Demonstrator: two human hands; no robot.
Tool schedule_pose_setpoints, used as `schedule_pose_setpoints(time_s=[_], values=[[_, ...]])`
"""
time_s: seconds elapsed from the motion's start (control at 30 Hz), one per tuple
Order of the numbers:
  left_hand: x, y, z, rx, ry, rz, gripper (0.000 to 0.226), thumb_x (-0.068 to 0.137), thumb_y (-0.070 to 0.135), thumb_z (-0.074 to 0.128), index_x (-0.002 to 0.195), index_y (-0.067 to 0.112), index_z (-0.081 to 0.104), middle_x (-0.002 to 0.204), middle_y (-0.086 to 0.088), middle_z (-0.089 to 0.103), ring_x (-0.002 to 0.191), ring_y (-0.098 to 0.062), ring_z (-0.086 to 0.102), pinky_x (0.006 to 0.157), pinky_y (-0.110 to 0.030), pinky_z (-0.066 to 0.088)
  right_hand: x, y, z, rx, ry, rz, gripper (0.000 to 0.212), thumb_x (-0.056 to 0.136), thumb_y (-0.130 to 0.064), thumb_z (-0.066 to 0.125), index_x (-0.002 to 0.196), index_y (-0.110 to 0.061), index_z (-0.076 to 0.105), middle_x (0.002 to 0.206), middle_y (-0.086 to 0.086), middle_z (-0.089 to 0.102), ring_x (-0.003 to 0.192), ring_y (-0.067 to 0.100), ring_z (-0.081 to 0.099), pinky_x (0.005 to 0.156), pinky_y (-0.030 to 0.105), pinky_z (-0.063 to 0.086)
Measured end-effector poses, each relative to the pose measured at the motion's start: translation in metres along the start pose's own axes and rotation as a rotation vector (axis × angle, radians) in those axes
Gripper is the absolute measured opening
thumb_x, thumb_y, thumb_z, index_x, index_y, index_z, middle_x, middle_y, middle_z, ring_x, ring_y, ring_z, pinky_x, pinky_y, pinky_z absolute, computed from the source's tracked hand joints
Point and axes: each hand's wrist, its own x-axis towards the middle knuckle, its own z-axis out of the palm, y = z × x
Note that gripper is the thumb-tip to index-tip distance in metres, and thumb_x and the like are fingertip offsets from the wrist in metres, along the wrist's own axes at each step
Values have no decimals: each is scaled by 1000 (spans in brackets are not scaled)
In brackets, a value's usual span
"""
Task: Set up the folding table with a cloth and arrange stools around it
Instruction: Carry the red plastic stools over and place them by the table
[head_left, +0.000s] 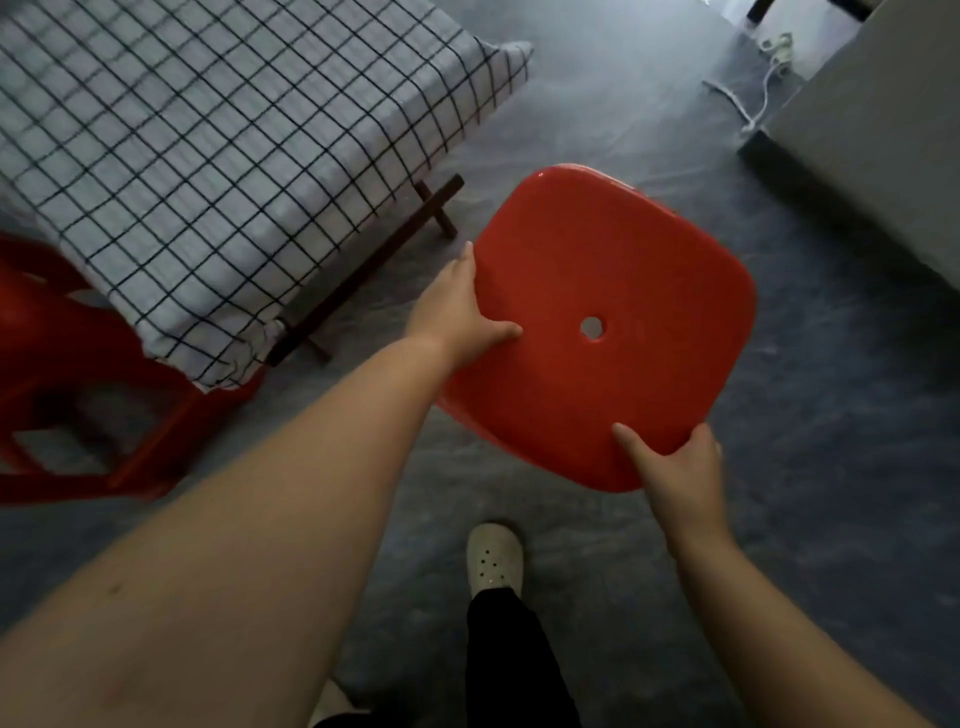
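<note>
stool (597, 332) looks like light, stiff, glossy plastic, likely slippery; left hand (457, 312) and right hand (675, 467) clamp opposite seat edges, thumbs on top.

I find no legible text, label, brand, number or sign on any surface in the head view.

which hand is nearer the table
Left. The left hand grips the held stool's edge on the side facing the cloth-covered table. The right hand grips the near corner, on the side away from the table.
</note>
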Motion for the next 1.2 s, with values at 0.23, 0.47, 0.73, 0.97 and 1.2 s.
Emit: schedule_pose_setpoints(time_s=[0.23, 0.47, 0.73, 0.97, 1.2], values=[[41, 7, 40, 270, -117, 17, 127, 63, 55, 77, 149, 12, -7, 157, -10, 6, 143, -29, 11, 116, -43, 19, -3, 18, 27, -90, -8, 179, 76, 79, -38, 72, 129, 6, 35, 128, 19, 41, 110, 34, 51, 84, 32, 41], [14, -20, 34, 353, -106, -13, 124, 66, 56, 74, 148, 12, -7, 157, -11, 4, 144, -28, 8, 116, -42, 15, -29, 21, 43, -113, -50, 218, 77, 79, -40, 71, 131, 3, 34, 131, 19, 40, 113, 32, 51, 89, 37, 44], [-59, -97, -20, 289, 165, -20, 96, 83, 68, 40, 149, 16, -8, 158, -3, -12, 144, -20, -10, 117, -43, 2, -59, -48, 94, -362, 133, -379, 92, 83, -36, 66, 148, -2, 11, 153, 19, 17, 141, 31, 15, 116, 37, 12], [-206, -271, -121, 116, 453, -335, 89, 86, 63, 38, 149, 18, -6, 158, -2, -12, 145, -18, -9, 116, -40, 1, -199, -128, 240, -518, -334, -876, 85, 86, -43, 60, 149, -12, 12, 156, 8, 15, 144, 20, 7, 117, 32, 11], [-456, -482, -174, -42, 720, -747, 88, 88, 61, 38, 149, 13, -2, 158, -9, -6, 145, -22, 0, 118, -43, 7, -446, -116, 410, -664, -709, -1163, 84, 85, -43, 61, 149, -15, 14, 155, 7, 17, 143, 22, 12, 116, 38, 18]])
